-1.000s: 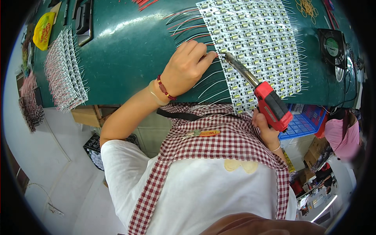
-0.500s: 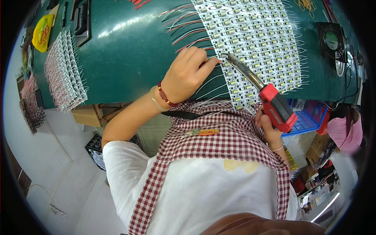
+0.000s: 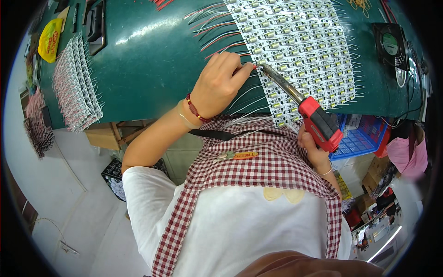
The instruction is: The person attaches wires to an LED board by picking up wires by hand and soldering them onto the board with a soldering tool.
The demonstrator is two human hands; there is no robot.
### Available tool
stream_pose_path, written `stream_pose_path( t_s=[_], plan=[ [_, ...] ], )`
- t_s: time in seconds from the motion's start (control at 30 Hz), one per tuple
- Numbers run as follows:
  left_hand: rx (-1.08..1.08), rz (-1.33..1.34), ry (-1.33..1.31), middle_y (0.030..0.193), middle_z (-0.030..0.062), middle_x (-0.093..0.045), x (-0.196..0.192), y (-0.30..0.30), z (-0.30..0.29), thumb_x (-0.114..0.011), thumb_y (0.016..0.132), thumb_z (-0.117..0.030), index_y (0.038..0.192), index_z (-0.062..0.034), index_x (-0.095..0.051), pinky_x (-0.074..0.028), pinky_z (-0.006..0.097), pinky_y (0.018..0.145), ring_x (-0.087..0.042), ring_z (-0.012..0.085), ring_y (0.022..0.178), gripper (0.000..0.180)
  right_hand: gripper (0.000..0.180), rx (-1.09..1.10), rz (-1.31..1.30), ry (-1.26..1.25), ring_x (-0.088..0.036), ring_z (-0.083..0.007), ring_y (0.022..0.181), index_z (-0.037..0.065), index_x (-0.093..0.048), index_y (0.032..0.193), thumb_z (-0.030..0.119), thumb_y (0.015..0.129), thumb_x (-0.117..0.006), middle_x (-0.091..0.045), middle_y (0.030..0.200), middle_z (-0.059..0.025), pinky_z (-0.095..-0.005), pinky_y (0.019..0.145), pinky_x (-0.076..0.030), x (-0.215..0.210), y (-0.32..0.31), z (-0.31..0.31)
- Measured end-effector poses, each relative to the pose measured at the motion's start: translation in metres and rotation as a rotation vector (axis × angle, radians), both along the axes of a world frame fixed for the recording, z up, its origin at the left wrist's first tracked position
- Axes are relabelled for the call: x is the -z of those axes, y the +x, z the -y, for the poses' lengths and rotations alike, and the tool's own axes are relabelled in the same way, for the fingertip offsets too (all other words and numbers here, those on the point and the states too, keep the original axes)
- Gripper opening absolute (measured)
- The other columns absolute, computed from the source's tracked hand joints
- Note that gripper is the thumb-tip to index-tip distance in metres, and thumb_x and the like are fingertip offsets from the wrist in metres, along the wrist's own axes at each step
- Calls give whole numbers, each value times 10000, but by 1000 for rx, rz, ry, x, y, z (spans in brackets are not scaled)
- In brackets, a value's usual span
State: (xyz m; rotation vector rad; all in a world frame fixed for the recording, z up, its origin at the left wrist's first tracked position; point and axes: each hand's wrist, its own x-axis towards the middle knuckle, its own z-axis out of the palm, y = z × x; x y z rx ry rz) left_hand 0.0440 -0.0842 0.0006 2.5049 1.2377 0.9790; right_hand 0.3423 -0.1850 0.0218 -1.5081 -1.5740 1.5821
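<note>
A panel of white LED circuit boards [image 3: 295, 51] lies on the green table, thin black, red and white wires [image 3: 219, 39] sticking out from its left edge. My left hand [image 3: 222, 83] is closed in a pinch at that edge; a bit of thin red wire [image 3: 254, 67] shows at its fingertips, and the rest is hidden by the fingers. A soldering iron [image 3: 318, 121] with a red and black handle is gripped in my right hand [image 3: 314, 150], below the panel's lower right. Its dark metal tip reaches the panel's left edge, close beside my left fingertips.
At the far left lies a stack of wired boards [image 3: 76, 83] beside a yellow bag [image 3: 49, 40]. A black fan-like device [image 3: 390, 48] sits at the right, with cables near it. A blue plastic basket [image 3: 360, 141] stands below the table's right edge. Rubber bands [image 3: 360, 5] lie at the back.
The soldering iron has moved left, bringing its tip from over the boards to the edge by my left fingertips. My left hand has shifted slightly up and left.
</note>
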Motion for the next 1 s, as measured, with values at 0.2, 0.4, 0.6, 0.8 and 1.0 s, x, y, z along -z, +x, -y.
stream_pose_path(
  t_s=[0.2,0.4,0.6,0.8,1.0],
  plan=[
    [21,-22,-48,751,63,-449,0,-2,0,-602,719,-28,919,-2,-652,-410,323,634,-496,205,705,208,90,211,-112,52,-577,-122,631,16,-642,897,86,841,-630,-620,738,-39,-272,566,-454,-8,-16,1],
    [-5,50,-22,700,51,-446,1,0,-2,-657,667,27,898,-33,-668,-412,317,581,-488,198,636,238,95,11,37,118,-592,-128,643,19,-645,912,77,840,-624,-631,758,-44,-269,570,-458,-4,-7,-4],
    [-11,6,-14,692,37,-452,0,-1,-4,-654,666,16,894,-53,-676,-391,311,579,-487,188,632,239,109,73,-24,100,-608,-145,674,6,-644,930,69,843,-621,-640,783,-52,-285,598,-474,-3,-7,-1],
    [-42,-27,30,679,11,-461,0,-1,-3,-657,665,1,876,-86,-688,-363,299,564,-485,171,627,230,154,119,-80,-17,-622,-159,801,-4,-634,991,65,854,-627,-650,879,-77,-314,688,-488,-13,-5,1],
    [-59,-26,44,665,-1,-464,-1,0,-3,-669,657,-8,860,-101,-691,-359,297,558,-488,160,616,225,143,147,-77,39,-611,-146,760,-4,-635,981,63,855,-625,-647,852,-66,-303,669,-485,-10,-10,2]
  ],
)
